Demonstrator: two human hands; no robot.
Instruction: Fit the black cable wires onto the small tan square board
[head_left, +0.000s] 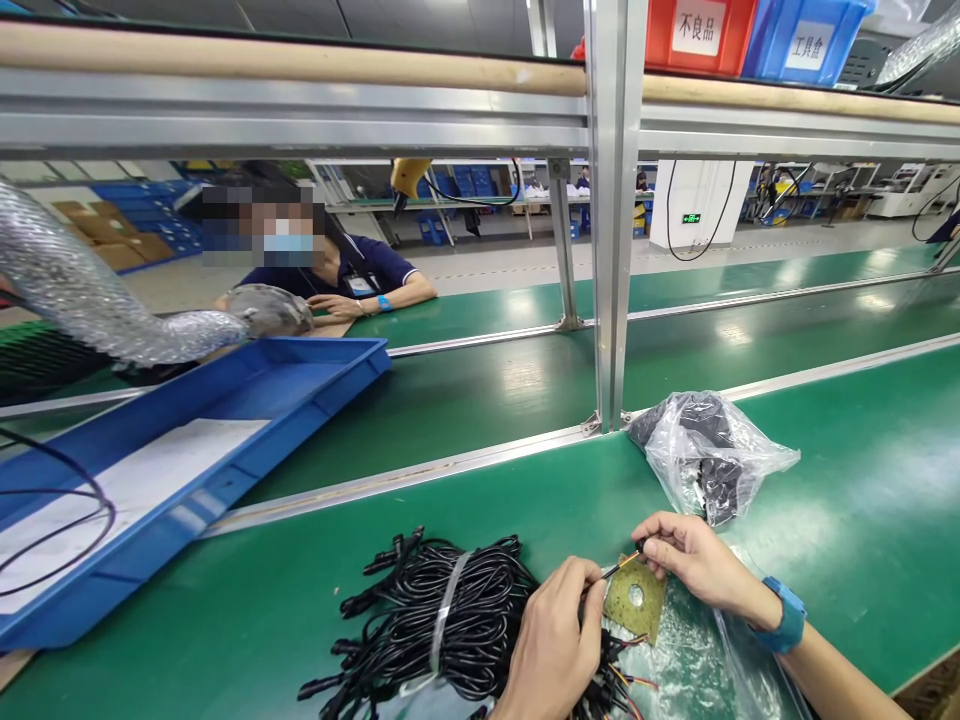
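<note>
My left hand [553, 640] is closed in a pinch on a thin black wire end beside a bundle of black cables [442, 625] tied with a white strap. My right hand [694, 560], with a blue wristband, pinches the other end of that small wire piece just above a square yellow-green pad with a hole [636, 597]. The pad lies on clear plastic film on the green table mat [862, 500]. Thin coloured wire ends stick out below my left hand.
A clear plastic bag of black parts [709, 455] lies behind my right hand. A blue tray [225, 440] with white paper sits at left, with a silver flexible duct [90, 290] above it. An aluminium post [611, 250] stands mid-table. A person in a mask [330, 275] sits across.
</note>
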